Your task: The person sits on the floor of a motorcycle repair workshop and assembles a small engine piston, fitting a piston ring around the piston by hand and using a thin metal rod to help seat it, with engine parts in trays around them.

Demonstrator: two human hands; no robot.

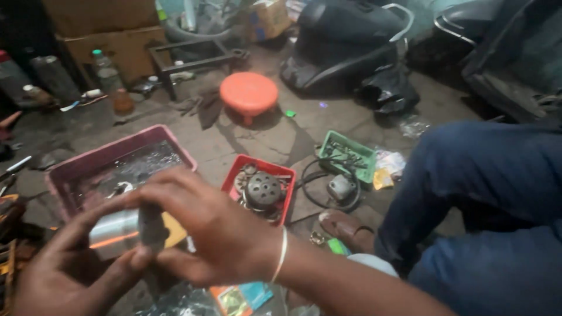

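Cluttered, stained concrete workshop floor (263, 140)

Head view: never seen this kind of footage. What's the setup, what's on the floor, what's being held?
One camera, worn on a person's head, looks down at their own bare hands; no robot. The left hand and right hand together grip a shiny metal cylinder with a dark part on its end. On the concrete floor lie a pink tray, a red tray holding a round metal engine part, a green tray and an orange stool. At right is the person's knee in blue trousers.
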